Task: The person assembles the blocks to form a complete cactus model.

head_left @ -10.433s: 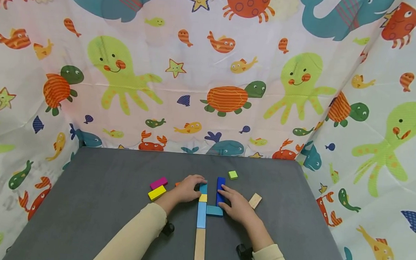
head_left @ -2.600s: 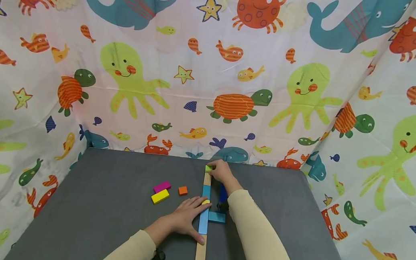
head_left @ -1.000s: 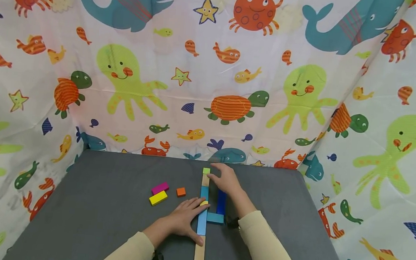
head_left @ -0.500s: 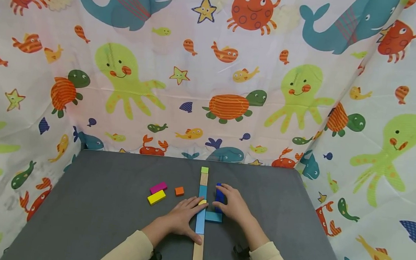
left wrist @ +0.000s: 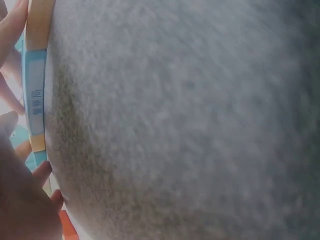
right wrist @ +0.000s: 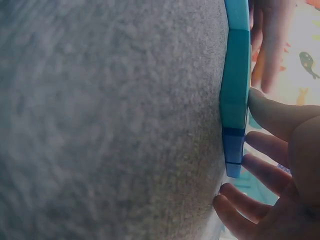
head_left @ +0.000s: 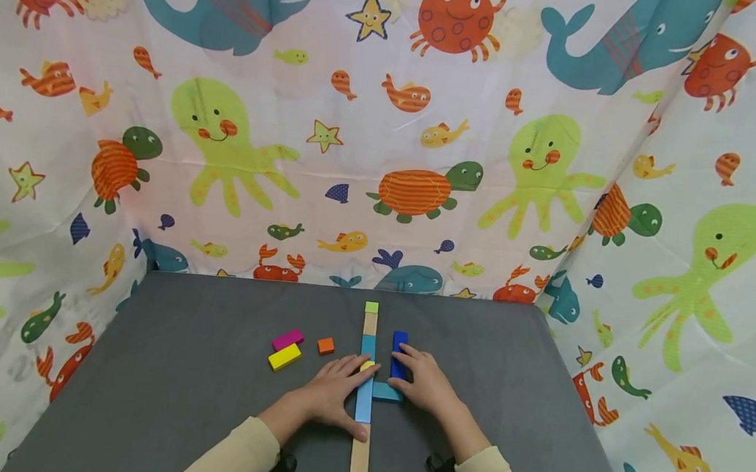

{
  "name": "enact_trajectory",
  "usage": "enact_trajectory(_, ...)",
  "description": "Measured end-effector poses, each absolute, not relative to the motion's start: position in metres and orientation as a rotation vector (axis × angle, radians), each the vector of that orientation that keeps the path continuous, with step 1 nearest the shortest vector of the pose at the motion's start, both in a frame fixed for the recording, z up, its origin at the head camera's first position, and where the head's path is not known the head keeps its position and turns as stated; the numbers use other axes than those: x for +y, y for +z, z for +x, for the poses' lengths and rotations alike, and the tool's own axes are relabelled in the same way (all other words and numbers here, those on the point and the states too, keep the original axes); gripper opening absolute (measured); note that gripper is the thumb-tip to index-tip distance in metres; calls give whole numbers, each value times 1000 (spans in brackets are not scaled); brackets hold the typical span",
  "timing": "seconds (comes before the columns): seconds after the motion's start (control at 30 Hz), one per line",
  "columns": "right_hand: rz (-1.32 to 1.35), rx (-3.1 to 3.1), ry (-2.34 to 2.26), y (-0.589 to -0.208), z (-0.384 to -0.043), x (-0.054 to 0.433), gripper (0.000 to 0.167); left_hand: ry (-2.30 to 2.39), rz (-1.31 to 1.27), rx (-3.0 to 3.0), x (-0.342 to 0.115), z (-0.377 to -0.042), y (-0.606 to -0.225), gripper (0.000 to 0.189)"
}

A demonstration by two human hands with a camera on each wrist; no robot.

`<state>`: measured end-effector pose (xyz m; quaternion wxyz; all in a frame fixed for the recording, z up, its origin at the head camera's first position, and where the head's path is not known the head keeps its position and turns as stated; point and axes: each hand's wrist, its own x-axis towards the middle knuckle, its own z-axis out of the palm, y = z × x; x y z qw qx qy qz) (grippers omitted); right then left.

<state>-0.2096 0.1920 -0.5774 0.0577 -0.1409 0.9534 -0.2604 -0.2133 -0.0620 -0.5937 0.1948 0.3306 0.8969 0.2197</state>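
Observation:
A straight line of blocks runs away from me: a wooden block (head_left: pixel 359 463), a light blue block (head_left: pixel 363 405), a small yellow block (head_left: pixel 367 366), a blue block (head_left: pixel 368 345), another wooden block (head_left: pixel 370 324) and a light green cube (head_left: pixel 371 307). My left hand (head_left: pixel 325 395) rests spread along it, thumb at the near wooden block, fingertips by the yellow one. From the line's right side juts a teal block (head_left: pixel 387 392), with a dark blue block (head_left: pixel 400 343) standing off its end. My right hand (head_left: pixel 429 386) touches both, thumb at the teal block (right wrist: pixel 235 80), fingertips at the dark blue block (right wrist: pixel 233 145).
Left of the line lie a magenta block (head_left: pixel 288 340), a yellow block (head_left: pixel 284 357) and an orange block (head_left: pixel 326 346). Grey cloth covers the table (head_left: pixel 170 390). A sea-animal curtain (head_left: pixel 329 174) hangs behind and at the sides.
The second wooden block and the light green cube moved from the right to the line's far end. My right hand let go of the cube and came back to the dark blue block.

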Motion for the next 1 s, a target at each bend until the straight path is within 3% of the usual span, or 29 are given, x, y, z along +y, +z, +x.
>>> enact_trajectory(0.33,-420,2898,-776,-580,-209,190,60,1006,786,2755,-75,-225,-586,78)
enact_trajectory(0.77,-420,2907,-777,-582,-208,192,60,754,207,3101,-139,-234,-586,65)
enact_trajectory(1.0,-430,2898,-782,-581,-208,191,60,706,36,3038,-156,-222,-587,46)
